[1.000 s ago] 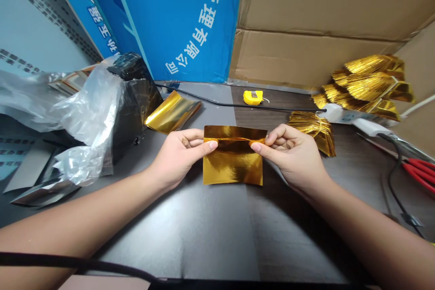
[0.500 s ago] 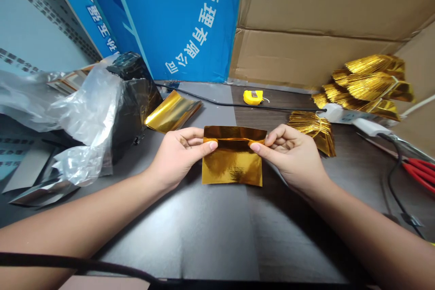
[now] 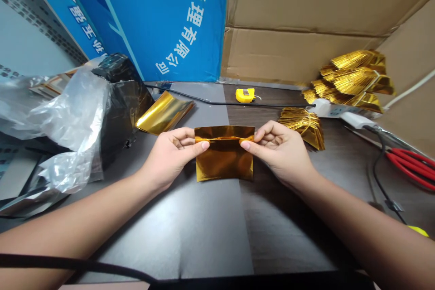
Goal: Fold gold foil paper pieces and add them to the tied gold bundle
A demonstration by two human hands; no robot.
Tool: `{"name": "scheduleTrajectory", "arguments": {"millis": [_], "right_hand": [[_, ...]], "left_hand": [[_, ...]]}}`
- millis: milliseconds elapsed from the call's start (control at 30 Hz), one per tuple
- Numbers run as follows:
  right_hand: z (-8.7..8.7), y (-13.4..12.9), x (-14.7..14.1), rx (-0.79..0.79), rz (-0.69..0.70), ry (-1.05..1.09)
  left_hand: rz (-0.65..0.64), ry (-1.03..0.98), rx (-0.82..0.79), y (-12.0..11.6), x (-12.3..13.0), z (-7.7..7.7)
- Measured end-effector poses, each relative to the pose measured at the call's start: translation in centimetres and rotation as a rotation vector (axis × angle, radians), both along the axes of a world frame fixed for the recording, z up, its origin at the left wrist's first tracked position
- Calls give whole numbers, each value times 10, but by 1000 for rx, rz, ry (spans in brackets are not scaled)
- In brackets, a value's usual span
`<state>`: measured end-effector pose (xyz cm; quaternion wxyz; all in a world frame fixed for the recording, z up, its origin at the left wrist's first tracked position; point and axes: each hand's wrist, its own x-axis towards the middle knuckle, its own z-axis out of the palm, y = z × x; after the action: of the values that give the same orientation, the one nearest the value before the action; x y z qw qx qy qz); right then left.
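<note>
Head view: our left hand (image 3: 166, 156) and right hand (image 3: 287, 154) pinch the gold sheet (image 3: 224, 163); uneven pull could skew the fold (image 3: 224, 138) between grips.

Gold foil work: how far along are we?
Looks done: the piled pleated bundles at right and the nearer bundle, which has a band round it. In hand: one sheet, creased across its upper part, pinched by left hand and right hand. Apparently left: the stack at left, with no pleats visible; sheet count unclear.
</note>
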<state>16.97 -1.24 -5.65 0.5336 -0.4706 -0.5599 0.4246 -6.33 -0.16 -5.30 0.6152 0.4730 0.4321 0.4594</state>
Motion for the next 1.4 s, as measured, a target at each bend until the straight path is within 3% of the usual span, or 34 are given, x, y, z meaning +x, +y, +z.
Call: {"name": "scheduleTrajectory", "arguments": {"millis": [200,300,400,467,533,600,667,833,933,1067,1167,1400], "right_hand": [[-3,1,0,-96,51,91],[-2,1,2,-53,81,-68],[5,-3,6,136,54,-261],[11,-7,10,375,41,-341],[16,-8,14,608,45,-406],[19,-5,19,723,61,-491],[16,3,25,715,130,-627],[1,18,34,628,504,-883],[1,13,34,598,591,-971],[9,-1,28,572,591,-1060],[12,-10,18,593,518,-1121],[-3,-22,1,564,440,-1226]], "left_hand": [[25,101,77,0,-2,-1],[24,176,141,-1,-4,-1],[45,317,284,-3,-6,3],[49,368,508,-5,-9,8],[-1,387,775,-5,-12,12],[-110,444,933,-1,-15,14],[-246,541,952,6,-18,13],[-556,664,969,19,-19,-1],[-679,698,956,18,-18,-2],[-796,745,951,10,-17,5],[-877,726,923,4,-15,9],[-823,700,952,3,-10,2]]}}
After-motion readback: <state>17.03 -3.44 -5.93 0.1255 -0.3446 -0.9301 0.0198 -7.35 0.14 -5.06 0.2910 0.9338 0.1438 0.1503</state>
